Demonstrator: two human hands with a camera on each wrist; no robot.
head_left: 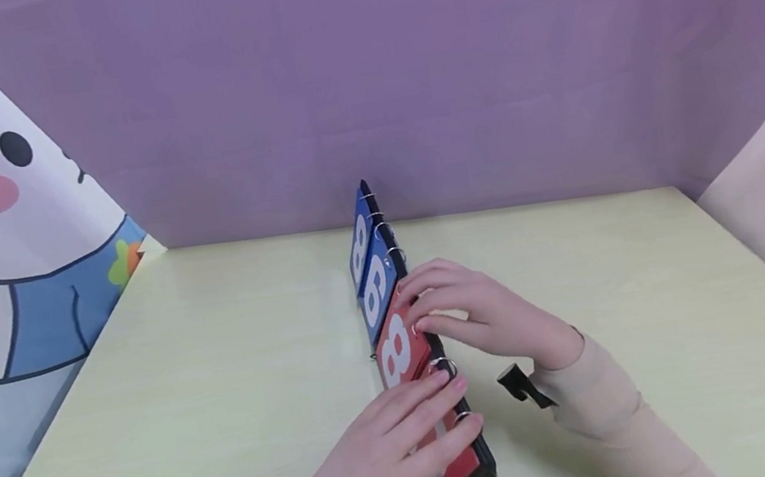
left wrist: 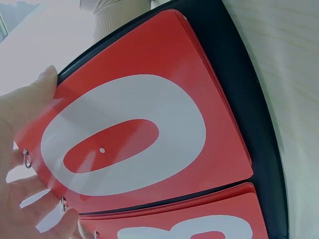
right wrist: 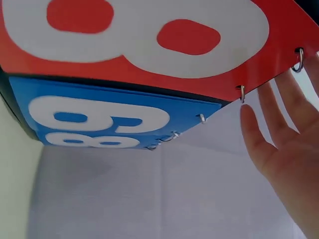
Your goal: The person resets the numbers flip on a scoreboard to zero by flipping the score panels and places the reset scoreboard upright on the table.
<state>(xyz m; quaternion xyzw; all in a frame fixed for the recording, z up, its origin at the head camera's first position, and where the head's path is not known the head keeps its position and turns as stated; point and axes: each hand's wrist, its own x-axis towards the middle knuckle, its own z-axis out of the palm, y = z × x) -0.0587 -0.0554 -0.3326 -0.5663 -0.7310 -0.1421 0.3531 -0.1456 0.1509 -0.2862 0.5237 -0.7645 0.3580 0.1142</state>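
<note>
The left hand [head_left: 378, 453] has its fingers spread wide, resting over the top edge of a flip scoreboard [left wrist: 237, 84] by the red 0 [left wrist: 182, 124]; the right hand's [head_left: 482, 306] fingers, loosely bent and parted, lie on that edge by the red 8 [right wrist: 124, 37]. Beyond come two blue stacks, a 6 [right wrist: 97, 114] and an 8 [right wrist: 92, 140], making four stacks of smooth, glossy rectangular cards, white-numbered, each hung from two round metal rings [right wrist: 242, 94]. The black board stands tilted, end-on to the person, mid-table on a pale wood-grained tabletop [head_left: 223, 361]. Two beige sleeves [head_left: 591, 393] show; behind hangs creased purple cloth [head_left: 357, 69].
</note>
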